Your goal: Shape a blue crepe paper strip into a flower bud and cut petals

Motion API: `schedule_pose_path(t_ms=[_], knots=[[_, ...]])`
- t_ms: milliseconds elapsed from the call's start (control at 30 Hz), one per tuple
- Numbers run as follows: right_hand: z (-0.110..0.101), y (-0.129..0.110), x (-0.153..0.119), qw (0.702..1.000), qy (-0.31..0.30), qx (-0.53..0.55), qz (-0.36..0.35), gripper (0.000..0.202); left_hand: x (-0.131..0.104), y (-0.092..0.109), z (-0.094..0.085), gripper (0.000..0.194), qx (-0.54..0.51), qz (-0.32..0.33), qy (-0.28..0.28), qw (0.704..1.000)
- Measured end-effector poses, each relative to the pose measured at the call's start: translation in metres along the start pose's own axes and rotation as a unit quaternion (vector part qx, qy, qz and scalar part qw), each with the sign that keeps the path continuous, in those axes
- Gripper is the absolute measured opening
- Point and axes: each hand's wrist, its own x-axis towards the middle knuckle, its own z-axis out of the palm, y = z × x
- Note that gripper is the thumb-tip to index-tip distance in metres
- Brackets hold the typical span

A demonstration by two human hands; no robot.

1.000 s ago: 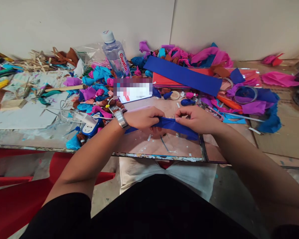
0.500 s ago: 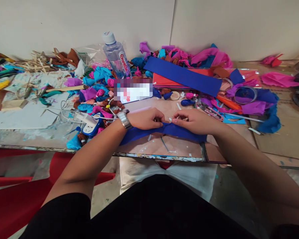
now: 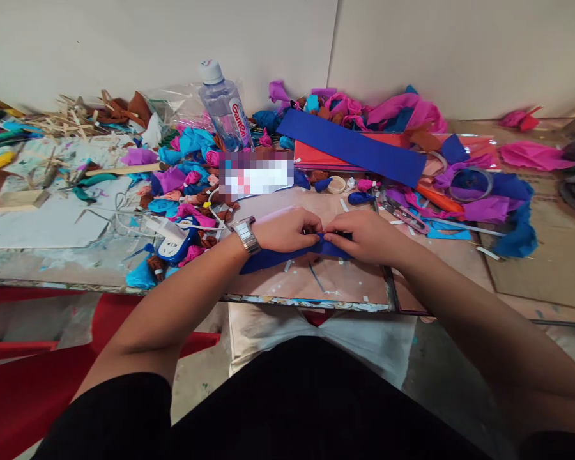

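A strip of dark blue crepe paper lies near the table's front edge. Its upper edge is pinched between the fingers of my left hand, which has a metal watch at the wrist. Close beside it, almost touching, my right hand grips the same strip with thumb and fingers. The paper is bunched where the fingertips meet, and part of it is hidden under my hands. Another flat blue strip rests on red sheets behind my hands.
A water bottle stands behind a lit phone. A blue-and-white power strip with cables sits left. A box cutter and tape roll lie right. Crumpled coloured paper covers the back.
My right hand has moved slightly left, closer to my left hand. The blue strip's right part, spread out earlier, is now drawn in and mostly hidden by my right hand.
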Motion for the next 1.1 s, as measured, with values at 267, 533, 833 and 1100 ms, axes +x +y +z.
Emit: schedule_pose_path(t_ms=[267, 533, 833, 1100], knots=[[0.003, 0.002, -0.002, 0.998, 0.023, 0.043, 0.027, 0.024, 0.001, -0.007, 0.001, 0.031, -0.051, -0.003, -0.035, 0.998], [0.012, 0.007, -0.003, 0.997, 0.074, 0.003, -0.029, 0.02, 0.002, -0.014, 0.004, 0.027, -0.162, -0.02, -0.071, 0.984], [0.02, 0.016, -0.005, 0.984, 0.142, -0.053, -0.097, 0.022, 0.002, -0.013, 0.002, 0.023, -0.261, -0.023, -0.126, 0.957], [0.015, 0.012, -0.004, 0.991, 0.113, 0.0, -0.065, 0.02, 0.002, -0.013, 0.001, 0.023, -0.226, -0.033, -0.13, 0.965]])
